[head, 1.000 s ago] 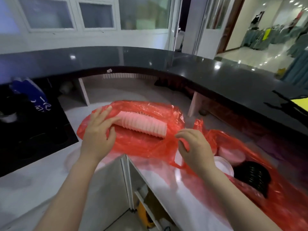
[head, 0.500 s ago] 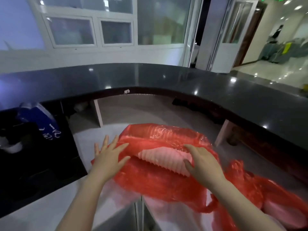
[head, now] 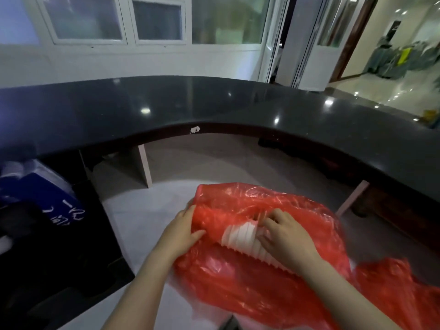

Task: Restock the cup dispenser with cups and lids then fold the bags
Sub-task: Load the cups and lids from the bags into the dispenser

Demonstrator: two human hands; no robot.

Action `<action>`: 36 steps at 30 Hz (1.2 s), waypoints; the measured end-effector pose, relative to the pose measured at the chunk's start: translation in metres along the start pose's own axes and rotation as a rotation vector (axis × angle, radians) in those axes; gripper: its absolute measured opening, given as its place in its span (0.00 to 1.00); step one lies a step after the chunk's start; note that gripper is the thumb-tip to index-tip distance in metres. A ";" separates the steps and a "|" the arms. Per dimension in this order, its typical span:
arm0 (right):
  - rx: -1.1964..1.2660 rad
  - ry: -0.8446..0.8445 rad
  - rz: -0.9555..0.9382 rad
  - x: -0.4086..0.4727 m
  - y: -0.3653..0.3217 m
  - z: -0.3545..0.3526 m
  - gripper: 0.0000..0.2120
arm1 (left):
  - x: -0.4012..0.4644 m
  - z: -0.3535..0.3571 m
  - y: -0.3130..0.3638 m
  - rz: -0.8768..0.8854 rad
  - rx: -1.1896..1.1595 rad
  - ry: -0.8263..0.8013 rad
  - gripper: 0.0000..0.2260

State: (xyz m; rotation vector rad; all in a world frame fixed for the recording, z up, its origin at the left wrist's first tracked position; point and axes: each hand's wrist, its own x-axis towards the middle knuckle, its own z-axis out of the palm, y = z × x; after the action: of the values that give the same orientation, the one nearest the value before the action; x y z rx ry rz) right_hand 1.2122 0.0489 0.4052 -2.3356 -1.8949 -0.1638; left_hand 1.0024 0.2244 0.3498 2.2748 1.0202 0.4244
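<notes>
Cup stack (head: 247, 240) lies sideways, upper-left to lower-right; right hand (head: 283, 236) grips it, left hand (head: 181, 232) holds red bag (head: 238, 282)

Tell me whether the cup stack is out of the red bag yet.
Partly out: the cup stack lies sideways, its left end still under the red bag.
</notes>
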 end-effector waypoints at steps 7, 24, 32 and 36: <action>-0.069 -0.139 0.004 0.008 -0.023 0.000 0.34 | 0.018 -0.013 -0.007 -0.171 -0.083 0.211 0.08; -0.089 0.064 0.022 0.007 -0.056 0.019 0.41 | 0.018 -0.003 0.006 -0.273 -0.043 0.253 0.14; 0.140 0.310 -0.115 -0.009 -0.047 -0.025 0.41 | 0.008 -0.010 0.031 -0.177 -0.173 0.018 0.19; 0.237 0.390 -0.142 -0.017 -0.052 -0.036 0.43 | -0.021 -0.008 0.055 -0.083 -0.440 0.148 0.08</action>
State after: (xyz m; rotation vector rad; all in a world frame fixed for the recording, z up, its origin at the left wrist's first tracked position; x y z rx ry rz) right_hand 1.1574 0.0367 0.4399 -1.8569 -1.7727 -0.3586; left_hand 1.0161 0.1831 0.3903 1.8242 0.9772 0.7142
